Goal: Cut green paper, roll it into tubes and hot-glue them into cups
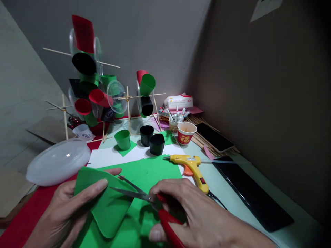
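The left hand (64,206) pinches a curved green sheet (108,203) between thumb and fingers, while the right hand (196,217) grips red scissors (155,203), their open blades pointing left into the sheet's upper edge.

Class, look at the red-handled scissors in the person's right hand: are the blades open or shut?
Open. The scissors show two separate blades spread apart toward the green sheet.

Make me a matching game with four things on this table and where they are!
Things:
1. scissors
2. green foam piece
3. glue gun
4. red paper cup

Places:
A. in the left hand
B. lying right of the green sheet
C. in the right hand
D. standing beside the phone

Pairs: 1-C, 2-A, 3-B, 4-D
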`<state>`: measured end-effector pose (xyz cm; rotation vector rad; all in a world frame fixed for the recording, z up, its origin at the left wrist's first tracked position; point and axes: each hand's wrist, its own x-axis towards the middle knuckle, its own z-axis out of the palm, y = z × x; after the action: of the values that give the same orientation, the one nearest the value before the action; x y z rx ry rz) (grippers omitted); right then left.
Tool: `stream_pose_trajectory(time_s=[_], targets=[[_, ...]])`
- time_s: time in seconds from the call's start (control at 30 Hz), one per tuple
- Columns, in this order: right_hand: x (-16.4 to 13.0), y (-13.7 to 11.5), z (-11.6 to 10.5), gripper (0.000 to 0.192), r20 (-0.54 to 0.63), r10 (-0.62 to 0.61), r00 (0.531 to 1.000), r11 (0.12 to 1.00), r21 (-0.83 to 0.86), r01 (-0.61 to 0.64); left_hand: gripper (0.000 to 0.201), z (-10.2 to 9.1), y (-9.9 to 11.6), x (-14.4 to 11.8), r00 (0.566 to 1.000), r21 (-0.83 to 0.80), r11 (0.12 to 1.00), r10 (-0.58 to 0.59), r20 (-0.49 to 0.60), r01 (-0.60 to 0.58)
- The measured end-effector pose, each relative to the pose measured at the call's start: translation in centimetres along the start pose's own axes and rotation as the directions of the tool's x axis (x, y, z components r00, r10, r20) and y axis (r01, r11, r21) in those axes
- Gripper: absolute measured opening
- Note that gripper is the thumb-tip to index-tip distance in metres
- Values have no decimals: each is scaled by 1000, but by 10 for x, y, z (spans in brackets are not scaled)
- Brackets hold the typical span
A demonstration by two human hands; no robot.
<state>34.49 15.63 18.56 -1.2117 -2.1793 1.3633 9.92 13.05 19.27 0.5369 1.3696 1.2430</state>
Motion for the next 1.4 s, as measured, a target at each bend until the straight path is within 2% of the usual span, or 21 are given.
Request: stream_pose_trajectory(time_s=[0.27,0.37,0.47,0.53,0.67,0.97,1.1,1.23,1.4], targets=[[0,5,2,42,-22,22,1000,1000,12,-21,62,2,1,0,999,7,999,-35,-21,35],[0,7,3,41,-42,0,999,1000,-13,-1,56,1,1,1,1000,-12,1000,-25,7,25],[1,6,3,32,-45,-24,999,998,-60,21,48,-1,0,3,999,-27,999,-17,38,18],[1,6,3,26,-66,-46,997,995,-96,40,47,-2,-1,4,999,-27,999,-21,40,22],[1,5,4,27,-127,-90,988,987,-141,72,46,-4,-2,6,999,-17,999,-27,30,28],[0,10,9,20,-174,-121,977,981,-170,91,38,-3,-2,7,995,-44,997,-53,81,57],[2,10,8,21,-113,-129,985,983,-144,113,46,-4,-4,9,997,-37,998,-44,69,46],[4,6,7,32,-9,-129,992,992,13,129,44,-5,-4,11,997,-27,999,-33,68,35],[5,2,5,33,3,-85,996,994,76,84,42,-3,-5,9,997,-57,998,-21,76,26]])
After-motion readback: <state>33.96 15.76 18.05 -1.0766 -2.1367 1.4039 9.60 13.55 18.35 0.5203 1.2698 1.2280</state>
